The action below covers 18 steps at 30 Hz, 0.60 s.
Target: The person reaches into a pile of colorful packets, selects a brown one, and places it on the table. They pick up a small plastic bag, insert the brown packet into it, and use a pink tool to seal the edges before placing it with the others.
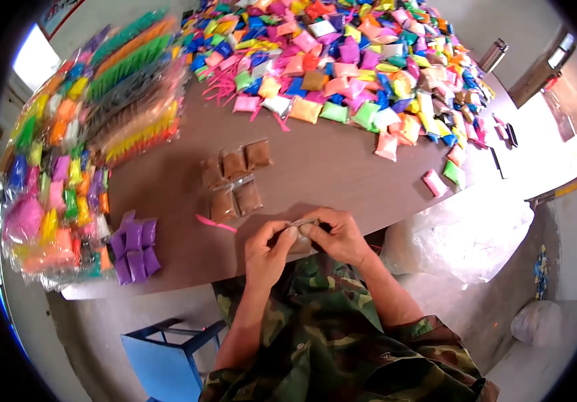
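Observation:
Both hands meet at the front edge of the brown table (161,194). My left hand (268,253) pinches the top of a small brown packet (300,246) between thumb and fingers. From the other side my right hand (336,234) grips the same packet's top edge, thumbs side by side. The packet hangs below the fingertips, partly hidden. Just beyond my hands lie several brown packets (233,163) in two rows, the nearer row (222,204) holding two. A pink strip (216,223) lies left of my hands.
A large heap of colourful packets (342,87) covers the far side. Clear bags of packets (53,194) and bundled rows (131,80) fill the left. Purple packets (134,248) lie near-left. A plastic bag (459,241) is at right, a blue stool (161,365) below, a flask (493,55) far right.

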Motion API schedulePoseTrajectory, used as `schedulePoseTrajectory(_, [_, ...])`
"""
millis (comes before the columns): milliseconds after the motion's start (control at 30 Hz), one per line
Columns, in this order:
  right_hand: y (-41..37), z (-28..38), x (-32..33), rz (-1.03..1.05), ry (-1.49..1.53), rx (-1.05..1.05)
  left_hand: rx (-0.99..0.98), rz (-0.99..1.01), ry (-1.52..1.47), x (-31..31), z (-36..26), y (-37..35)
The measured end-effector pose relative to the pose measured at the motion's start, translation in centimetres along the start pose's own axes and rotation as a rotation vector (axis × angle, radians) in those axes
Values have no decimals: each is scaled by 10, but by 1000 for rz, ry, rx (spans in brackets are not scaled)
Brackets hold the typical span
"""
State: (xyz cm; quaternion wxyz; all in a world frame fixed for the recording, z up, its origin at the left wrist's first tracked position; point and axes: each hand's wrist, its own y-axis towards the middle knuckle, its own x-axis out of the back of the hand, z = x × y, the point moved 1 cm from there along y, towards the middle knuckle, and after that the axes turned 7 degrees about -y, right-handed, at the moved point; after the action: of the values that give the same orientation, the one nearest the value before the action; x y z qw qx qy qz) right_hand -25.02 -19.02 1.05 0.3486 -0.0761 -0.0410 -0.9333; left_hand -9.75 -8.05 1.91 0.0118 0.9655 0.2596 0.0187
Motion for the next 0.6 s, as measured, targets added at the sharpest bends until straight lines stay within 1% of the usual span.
schedulePoseTrajectory(67, [1,-3,2,59,-17,-33,13,-26,43,2,-2,0])
schedulePoseTrajectory(100, [1,-2,2,43,-22,-24,0,-13,41,3,2,-1])
schedulePoseTrajectory(167, [1,2,-1,-1,-96,59,-7,-66,-32,4,12,-2])
schedulePoseTrajectory(233, [2,4,0,-28,-140,77,-6,-67,-68,3,10,-3])
schedulePoseTrajectory(300, [2,3,1,29,-88,34,-4,-69,-105,1,7,-3])
schedulePoseTrajectory(400, [0,1,3,59,-23,23,14,-45,-96,-2,4,-3])
schedulePoseTrajectory(467, [0,-5,0,36,-18,55,-30,-8,-4,0,7,-1])
schedulePoseTrajectory(533, [-1,-3,-1,13,-11,85,-42,-17,-25,-2,8,-1])
schedulePoseTrajectory(600, [-1,2,0,-9,-205,60,-59,-29,-44,0,13,-1])
